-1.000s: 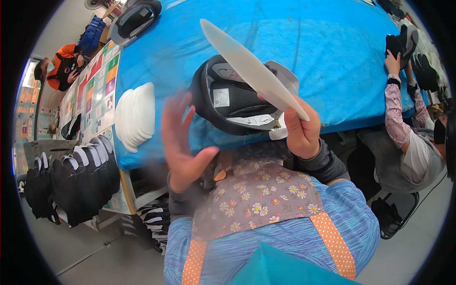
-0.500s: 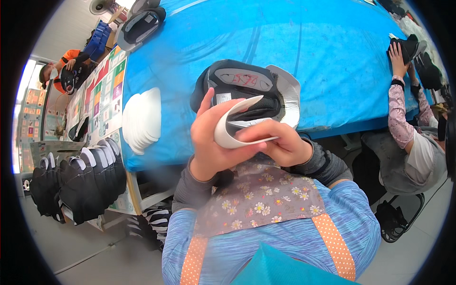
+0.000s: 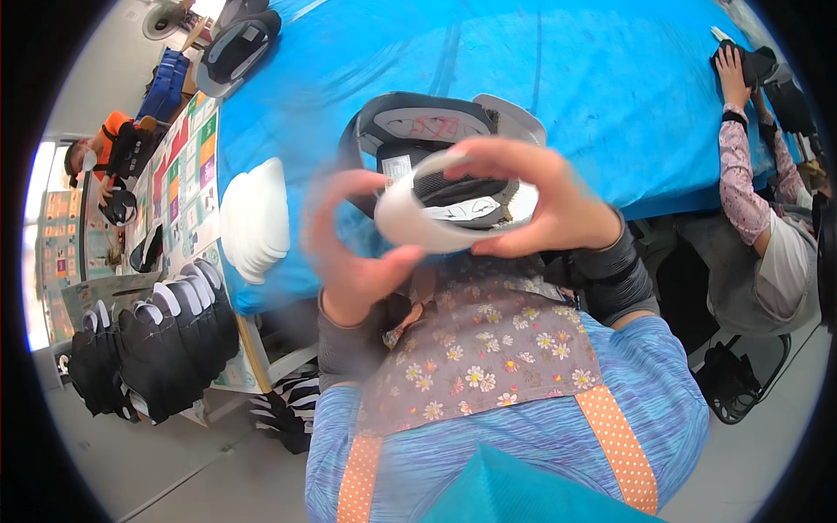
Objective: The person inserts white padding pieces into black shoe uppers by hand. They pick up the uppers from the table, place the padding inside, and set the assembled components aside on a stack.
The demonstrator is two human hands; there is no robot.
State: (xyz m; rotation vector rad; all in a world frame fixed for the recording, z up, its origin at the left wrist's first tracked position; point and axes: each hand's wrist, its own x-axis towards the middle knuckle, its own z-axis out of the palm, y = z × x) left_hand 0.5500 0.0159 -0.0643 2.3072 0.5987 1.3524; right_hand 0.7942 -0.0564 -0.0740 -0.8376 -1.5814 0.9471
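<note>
both hands hold one white insole (image 3: 436, 228) bent into a loop at chest height, just over the near edge of the blue table (image 3: 610, 78). the right hand (image 3: 549, 205) pinches its right end, fingers closed over the top; the left hand (image 3: 353, 253), blurred, curls around its left end. the insole's long axis runs left to right between them, directly above one black shoe (image 3: 436, 144) lying behind it. one stack of white insoles (image 3: 255, 222) sits by the table's left edge, nearer the left hand.
</note>
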